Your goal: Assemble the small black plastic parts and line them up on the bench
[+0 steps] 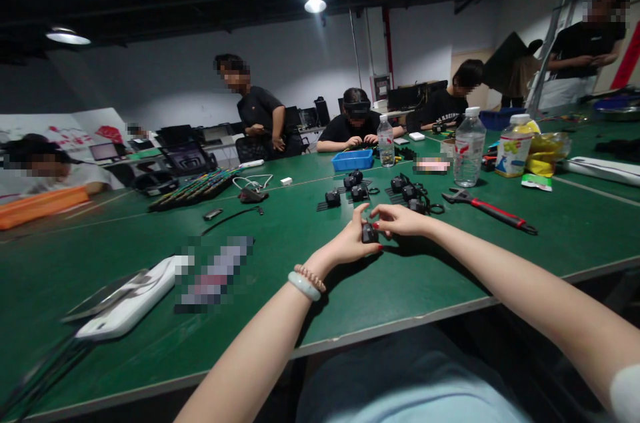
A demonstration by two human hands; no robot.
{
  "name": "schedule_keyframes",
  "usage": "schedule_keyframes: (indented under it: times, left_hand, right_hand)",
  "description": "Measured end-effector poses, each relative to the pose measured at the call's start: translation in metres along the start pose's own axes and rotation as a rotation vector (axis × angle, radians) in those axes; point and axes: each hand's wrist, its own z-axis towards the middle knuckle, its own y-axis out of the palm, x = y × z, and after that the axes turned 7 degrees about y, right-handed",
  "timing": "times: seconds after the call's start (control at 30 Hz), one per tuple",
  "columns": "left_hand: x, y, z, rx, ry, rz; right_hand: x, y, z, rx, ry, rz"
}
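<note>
A small black part [369, 233], dark and blocky, is between my two hands just above the green table. My left hand [349, 239] curls around it from the left, with a beaded bracelet and a pale bangle on the wrist. From the right, my right hand [403, 220] pinches at the same part with bent fingertips. Its exact kind is too small to make out. Beyond my hands lie similar black parts with thin dark prongs, one group [358, 192] straight ahead and another [407, 191] farther right, partly behind my right hand.
An adjustable wrench [493, 209] with red-black handle lies right, before a water bottle [469, 149] and a labelled bottle [513, 146]. A blue tray [353, 160] stands farther back. Left are a white power strip [135, 303] and a black cable [230, 217]. Several people sit or stand around.
</note>
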Motion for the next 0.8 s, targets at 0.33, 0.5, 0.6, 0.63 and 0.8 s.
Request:
schedule_keyframes:
  times: [0.33,0.5,0.6,0.63,0.8]
  left_hand:
    - [0.013,0.006,0.000,0.036,0.226,0.002]
    - [0.020,0.009,-0.001,0.036,0.226,-0.050]
    - [0.022,0.011,0.000,0.056,0.193,-0.102]
    - [0.023,0.011,0.001,0.066,0.182,-0.118]
    - [0.027,0.012,0.006,0.059,0.199,-0.156]
  right_hand:
    - [-0.009,0.029,0.014,0.049,-0.011,0.884]
    - [-0.008,0.029,0.013,-0.198,0.206,1.188]
    - [-0.013,0.024,0.009,-0.207,0.287,1.178]
    - [-0.015,0.023,0.008,-0.191,0.301,1.173]
    - [-0.022,0.026,0.011,-0.116,0.283,1.076]
